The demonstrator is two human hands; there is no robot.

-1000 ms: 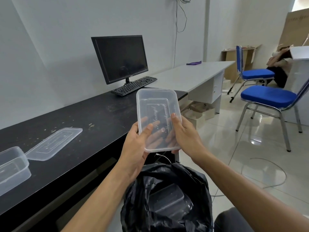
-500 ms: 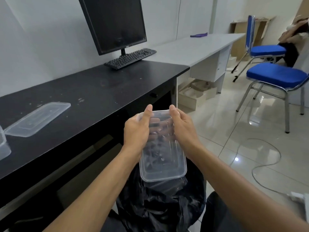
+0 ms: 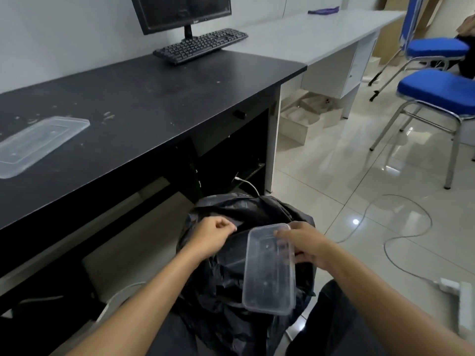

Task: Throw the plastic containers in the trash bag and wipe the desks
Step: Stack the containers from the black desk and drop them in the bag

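Observation:
A clear plastic container hangs tilted over the open mouth of the black trash bag, which stands on the floor in front of me. My right hand grips the container's far end. At the bag's left rim, my left hand has its fingers curled and pinches the plastic. A clear lid lies flat on the left of the black desk, among crumbs and smears. The white desk adjoins the black one on the right.
A monitor and keyboard stand at the back of the black desk. Two blue chairs are on the right. A white cable and power strip lie on the tiled floor. Boxes sit under the white desk.
Both hands held the container up over the bag before. It has come down to the bag's mouth, my left hand has let go of it and moved to the bag's rim.

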